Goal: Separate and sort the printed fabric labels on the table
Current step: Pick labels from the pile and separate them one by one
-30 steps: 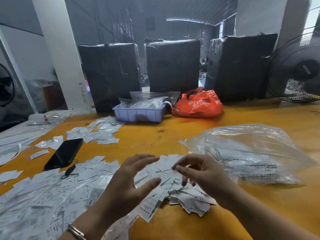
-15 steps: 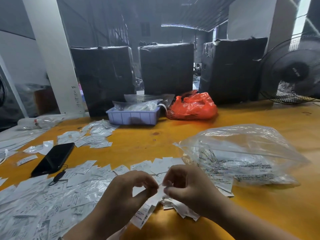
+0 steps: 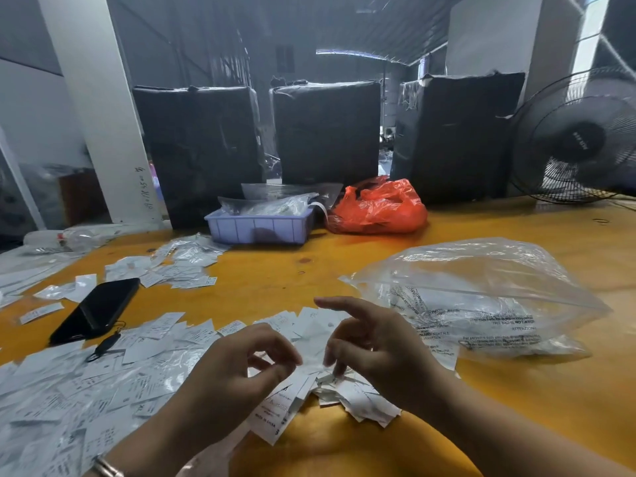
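Observation:
White printed fabric labels lie scattered over the near left of the yellow table, with a smaller heap under my hands. My left hand pinches a small white label between thumb and forefinger. My right hand pinches the same label from the other side, its index finger raised and stretched out. A further cluster of labels lies farther back on the left.
A large clear plastic bag with printed text lies to the right. A black phone lies left. A lilac tray, an orange bag, black wrapped bales and a fan line the far edge.
My hands came together over the heap and took hold of one label. Since then my right index finger has lifted and my fingers have spread apart slightly.

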A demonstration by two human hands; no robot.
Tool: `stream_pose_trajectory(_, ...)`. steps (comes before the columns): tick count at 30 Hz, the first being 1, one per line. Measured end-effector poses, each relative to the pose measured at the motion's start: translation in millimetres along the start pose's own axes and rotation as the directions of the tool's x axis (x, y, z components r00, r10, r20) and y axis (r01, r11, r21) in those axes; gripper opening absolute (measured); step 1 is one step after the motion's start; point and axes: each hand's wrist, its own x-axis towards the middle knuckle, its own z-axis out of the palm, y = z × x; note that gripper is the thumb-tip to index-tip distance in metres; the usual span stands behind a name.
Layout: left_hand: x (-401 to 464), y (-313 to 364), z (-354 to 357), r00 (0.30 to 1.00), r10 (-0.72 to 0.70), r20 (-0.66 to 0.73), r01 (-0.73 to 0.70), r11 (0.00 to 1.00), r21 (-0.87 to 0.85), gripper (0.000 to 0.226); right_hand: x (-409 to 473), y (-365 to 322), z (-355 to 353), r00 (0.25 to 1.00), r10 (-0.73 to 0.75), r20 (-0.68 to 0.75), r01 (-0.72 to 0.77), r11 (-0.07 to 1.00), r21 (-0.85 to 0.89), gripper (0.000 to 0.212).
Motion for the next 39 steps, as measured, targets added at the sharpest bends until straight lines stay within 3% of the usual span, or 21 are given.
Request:
stream_pose_trajectory(2,-0.1,-1.7,-1.1,0.999,0.001,-0.037,0.000,1.000,0.026,0.016,2.0,3.3,-4.3,0.999,-0.022,-0.034,0.010,0.949,-0.314,0.048)
stream_pose_trajectory(4,-0.3,-3.7,-2.3,0.997,-0.005,-0.080,0.010,0.999,0.053,0.013,3.4,4.0,-11.0,1.000,0.001,-0.030,-0.018,0.823,-0.568,0.051)
stream_pose_trajectory(7,-0.3,-5.6,-4.1,0.994,-0.022,-0.111,0.029,0.997,0.065,0.012,4.8,6.7,-13.0,0.990,0.132,0.047,-0.063,0.718,-0.693,0.056)
stream_pose_trajectory(9,-0.8,-5.9,-3.8,0.993,-0.028,-0.111,0.035,0.997,0.063,0.012,5.0,7.9,-10.5,0.981,0.177,0.079,-0.069,0.700,-0.711,0.047)
stream_pose_trajectory(14,-1.0,-6.2,-2.5,0.995,-0.015,-0.099,0.023,0.996,0.085,0.013,6.5,11.9,-11.4,0.990,0.129,0.056,-0.056,0.727,-0.684,0.019)
stream_pose_trajectory(19,-1.2,-5.4,-2.2,0.995,-0.026,-0.092,0.033,0.997,0.070,0.013,10.6,15.9,-14.3,0.996,0.066,0.054,-0.013,0.740,-0.672,0.014)
stream_pose_trajectory(22,-1.3,-3.9,-1.5,0.995,-0.024,-0.092,0.030,0.997,0.067,0.012,11.9,18.9,-15.4,0.998,0.019,0.063,0.033,0.681,-0.732,0.012)
stream_pose_trajectory(26,-1.2,-3.6,-1.2,0.995,-0.021,-0.101,0.027,0.998,0.060,0.012,11.5,21.2,-14.3,0.998,-0.002,0.066,0.051,0.670,-0.741,0.017)
stream_pose_trajectory(28,-1.3,-3.1,-0.8,0.994,-0.018,-0.105,0.023,0.999,0.049,0.013,11.4,22.7,-12.4,0.996,0.032,0.086,0.040,0.693,-0.720,0.045)
stream_pose_trajectory(30,-1.4,-2.3,-0.6,0.994,-0.013,-0.105,0.018,0.999,0.047,0.013,12.4,24.8,-11.4,0.991,0.060,0.117,0.044,0.692,-0.720,0.057)
stream_pose_trajectory(35,-1.7,-1.6,-0.5,0.995,-0.007,-0.100,0.011,0.999,0.045,0.012,12.9,28.2,-9.6,0.989,-0.008,0.148,0.109,0.720,-0.685,0.032)
stream_pose_trajectory(39,-1.9,-1.1,-0.6,0.994,-0.009,-0.105,0.013,0.999,0.045,0.012,14.2,29.6,-6.8,0.988,-0.016,0.154,0.119,0.709,-0.695,0.052)
